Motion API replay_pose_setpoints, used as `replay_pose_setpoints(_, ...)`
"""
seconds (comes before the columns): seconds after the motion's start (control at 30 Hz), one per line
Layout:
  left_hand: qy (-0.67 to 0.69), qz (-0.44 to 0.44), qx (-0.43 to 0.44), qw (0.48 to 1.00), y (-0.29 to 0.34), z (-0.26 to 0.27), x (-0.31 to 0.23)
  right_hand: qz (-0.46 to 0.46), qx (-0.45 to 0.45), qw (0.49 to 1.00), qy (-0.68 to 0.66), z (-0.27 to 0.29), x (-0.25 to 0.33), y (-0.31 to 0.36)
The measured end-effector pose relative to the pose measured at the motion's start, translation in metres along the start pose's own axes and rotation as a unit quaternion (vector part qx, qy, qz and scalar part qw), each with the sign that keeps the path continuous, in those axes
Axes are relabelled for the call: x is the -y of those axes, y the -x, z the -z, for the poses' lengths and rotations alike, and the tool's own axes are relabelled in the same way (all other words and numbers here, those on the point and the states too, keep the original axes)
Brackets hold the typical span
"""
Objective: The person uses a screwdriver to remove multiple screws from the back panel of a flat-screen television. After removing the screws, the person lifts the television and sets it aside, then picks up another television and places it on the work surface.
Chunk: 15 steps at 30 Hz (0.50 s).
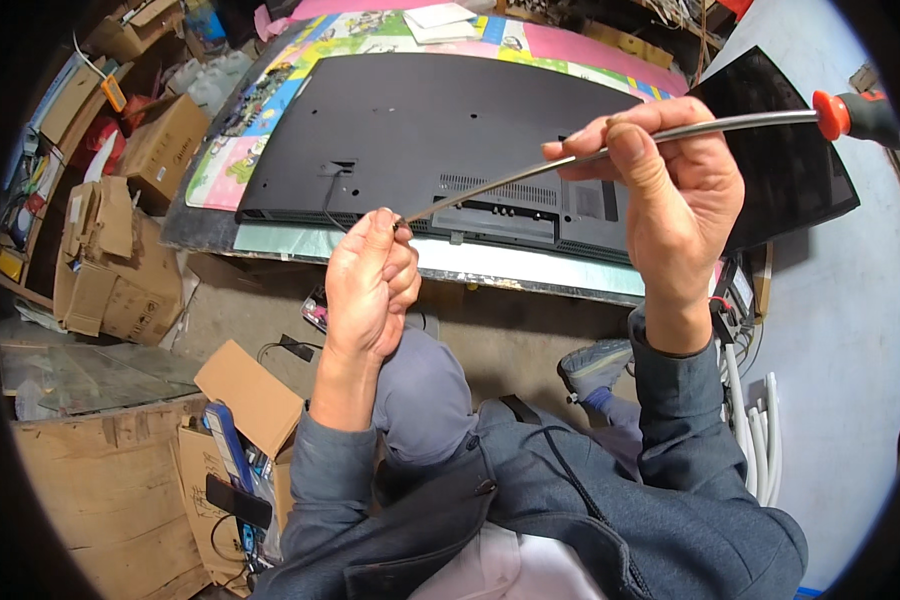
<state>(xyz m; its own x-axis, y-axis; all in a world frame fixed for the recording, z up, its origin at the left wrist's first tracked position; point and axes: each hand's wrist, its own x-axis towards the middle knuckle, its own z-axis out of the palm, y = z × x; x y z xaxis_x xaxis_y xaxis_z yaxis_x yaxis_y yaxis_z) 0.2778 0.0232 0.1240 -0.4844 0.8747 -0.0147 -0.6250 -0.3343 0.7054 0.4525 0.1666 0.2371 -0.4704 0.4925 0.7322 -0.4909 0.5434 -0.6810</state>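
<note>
A long screwdriver with a thin metal shaft and a red-and-black handle slants across the view, its handle at the upper right. My right hand grips the shaft between thumb and fingers, well below the handle. At the shaft's lower-left end, my left hand is closed in a pinch. A small dark piece shows at those fingertips, too small to name. Beyond both hands, a flat-screen television lies face down with its black back up, showing vents, ports and a thin black cable.
A colourful cartoon-patterned sheet covers the table under the television. Another dark screen lies at the right beside a pale surface. Cardboard boxes stack at the left. An open carton with tools stands at the lower left.
</note>
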Motion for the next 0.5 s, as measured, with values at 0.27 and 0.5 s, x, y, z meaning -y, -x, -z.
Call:
replay_pose_setpoints(0.27,0.011,0.016,0.006,1.000,0.007,0.000,0.002,0.038,0.048,0.998,0.030,0.009,0.002,0.007)
replay_pose_setpoints(0.5,-0.062,-0.011,0.008,0.998,0.010,-0.001,0.003,0.034,0.036,0.999,0.023,0.014,0.002,0.010)
